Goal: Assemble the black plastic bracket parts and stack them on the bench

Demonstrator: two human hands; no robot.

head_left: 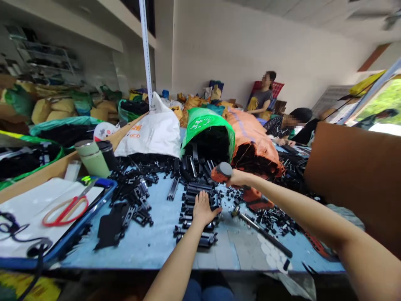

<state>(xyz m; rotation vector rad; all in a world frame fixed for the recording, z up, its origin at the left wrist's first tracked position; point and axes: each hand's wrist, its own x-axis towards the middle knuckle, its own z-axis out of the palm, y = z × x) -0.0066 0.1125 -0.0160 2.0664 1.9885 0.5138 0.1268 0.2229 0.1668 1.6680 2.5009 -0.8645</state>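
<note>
My left hand point(203, 211) lies flat with fingers spread on a row of black plastic parts point(196, 239). The long parts are lined up one behind another on the blue table top point(163, 217). My right hand point(238, 178) is closed around an orange-and-black power driver point(218, 174) with a grey round end, just beyond and right of the row. Its tip is hidden, so I cannot tell whether it touches a part. Small black pieces and screws point(233, 194) lie scattered beneath that hand.
Open white point(153, 129), green point(208, 125) and orange sacks point(250, 133) of black parts stand behind. Red scissors point(65, 211) rest in a blue-rimmed tray at left. A long black-handled tool point(266, 236) lies at right, near a brown board point(354, 179). Two people sit further back.
</note>
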